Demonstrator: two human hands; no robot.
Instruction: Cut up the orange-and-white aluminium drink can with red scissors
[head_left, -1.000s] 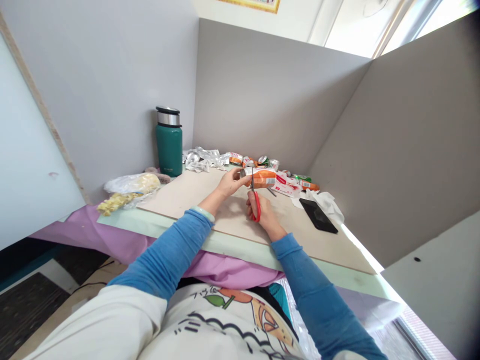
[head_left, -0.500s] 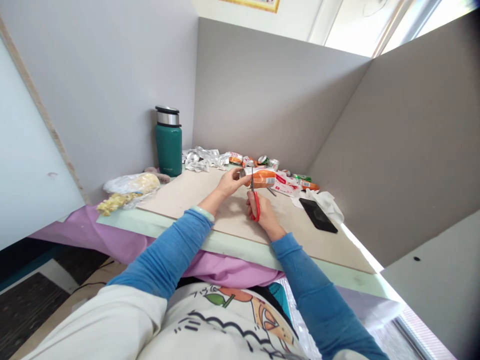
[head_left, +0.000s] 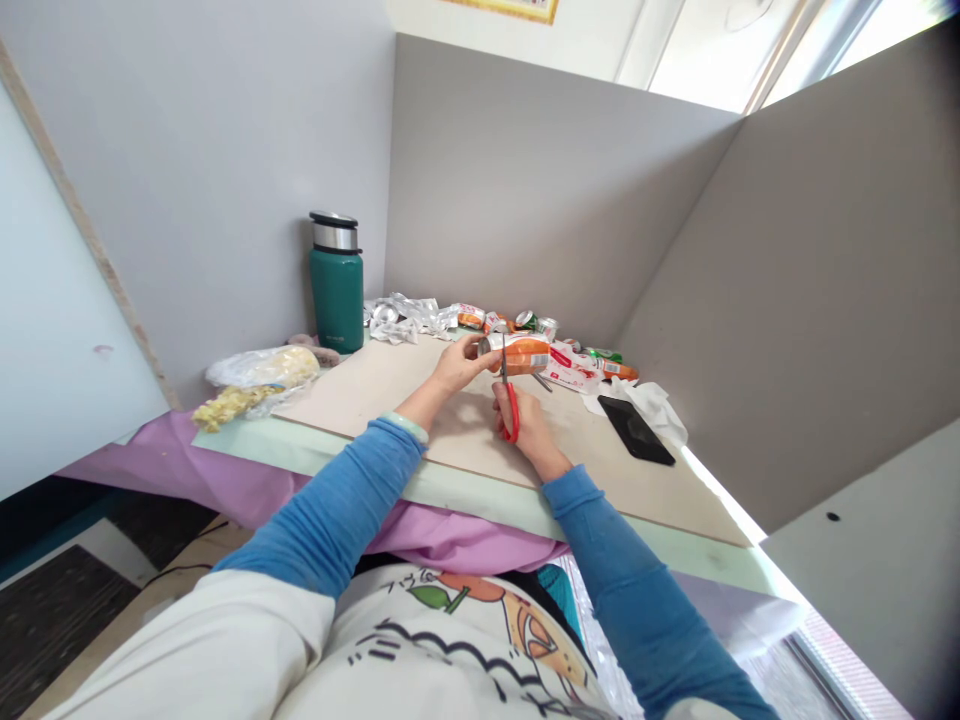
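Note:
An orange and white drink can (head_left: 529, 354) lies sideways in the air above the board, its open-looking metal end to the left. My left hand (head_left: 459, 366) is closed around that left end. Red-handled scissors (head_left: 512, 412) are in my right hand (head_left: 526, 420), with the blades pointing up across the can near its left part. Whether the blades have pierced the metal I cannot tell. My right fingers are wrapped round the handles, just below the can.
A beige board (head_left: 397, 385) covers the table. At its back lie cut metal scraps (head_left: 412, 315) and crushed cans (head_left: 471, 316). A green bottle (head_left: 337, 295) and plastic bag (head_left: 262, 368) stand left. A black phone (head_left: 636, 430), tissue (head_left: 660, 408) and red-white packet (head_left: 571, 368) lie right.
Almost nothing differs. Both hands, the can and the scissors keep nearly the same place, and the view has shifted very slightly.

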